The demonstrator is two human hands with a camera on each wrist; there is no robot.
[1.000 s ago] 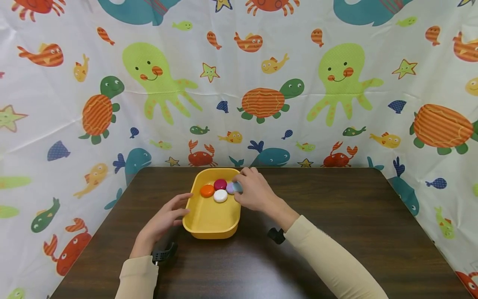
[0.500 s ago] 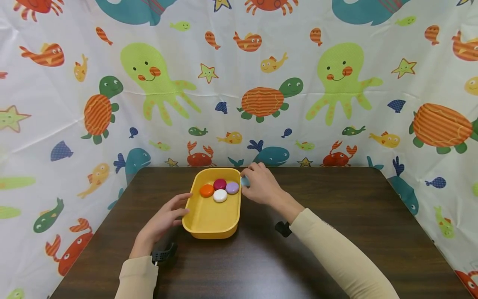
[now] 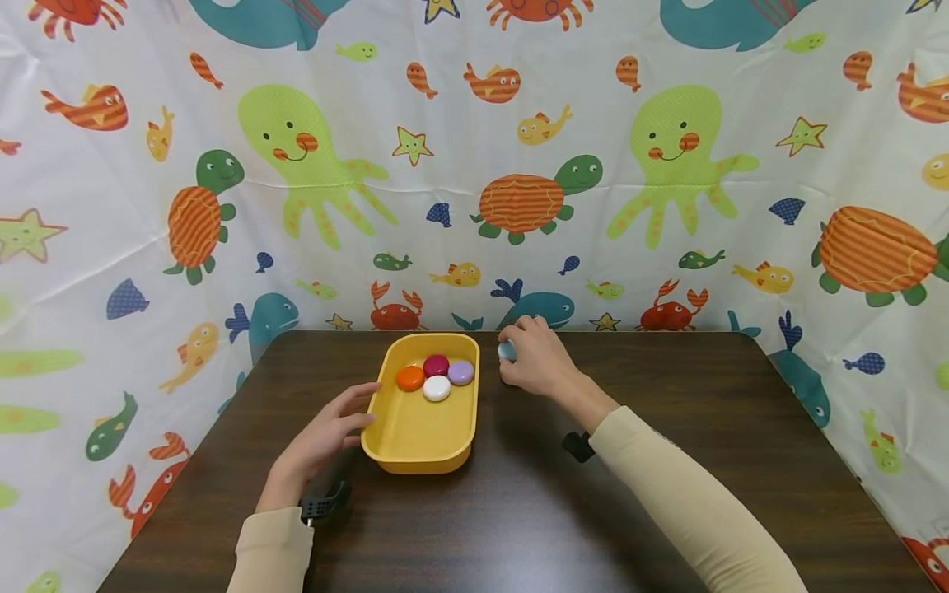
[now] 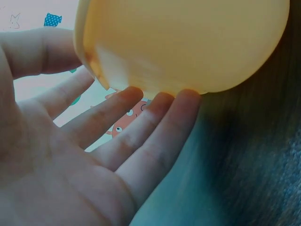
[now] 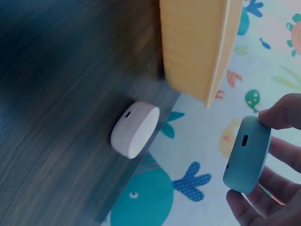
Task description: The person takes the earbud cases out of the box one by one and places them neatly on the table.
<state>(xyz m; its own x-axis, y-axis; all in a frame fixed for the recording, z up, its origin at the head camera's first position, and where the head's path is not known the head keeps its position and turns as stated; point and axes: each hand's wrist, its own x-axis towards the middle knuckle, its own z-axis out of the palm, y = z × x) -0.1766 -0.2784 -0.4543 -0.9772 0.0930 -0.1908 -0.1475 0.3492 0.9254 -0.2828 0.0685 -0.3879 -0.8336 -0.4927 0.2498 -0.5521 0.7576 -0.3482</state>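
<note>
A yellow plastic tray (image 3: 418, 436) stands on the table, holding orange (image 3: 411, 379), magenta (image 3: 436, 366), lilac (image 3: 460, 372) and white (image 3: 437, 388) glossy round pucks. At its left rim my left hand (image 3: 326, 436) has its fingers extended; in the left wrist view the fingertips (image 4: 188, 99) touch the tray wall. To the right of the tray, my right hand (image 3: 543, 358) pinches a light blue puck (image 5: 247, 154) between thumb and fingers. A small dark slot shows on its side. In the right wrist view, a pale pink puck (image 5: 135, 129) sits on the table near that hand; the head view hides it.
The dark wooden table (image 3: 704, 445) ends at a sea-animal patterned curtain (image 3: 445, 123) just behind the tray. Black bands (image 3: 578, 445) with small cameras are on both wrists.
My right hand has carried the light blue puck from over the tray's right side out to the right, uncovering the lilac puck. The left hand and tray have stayed in place.
</note>
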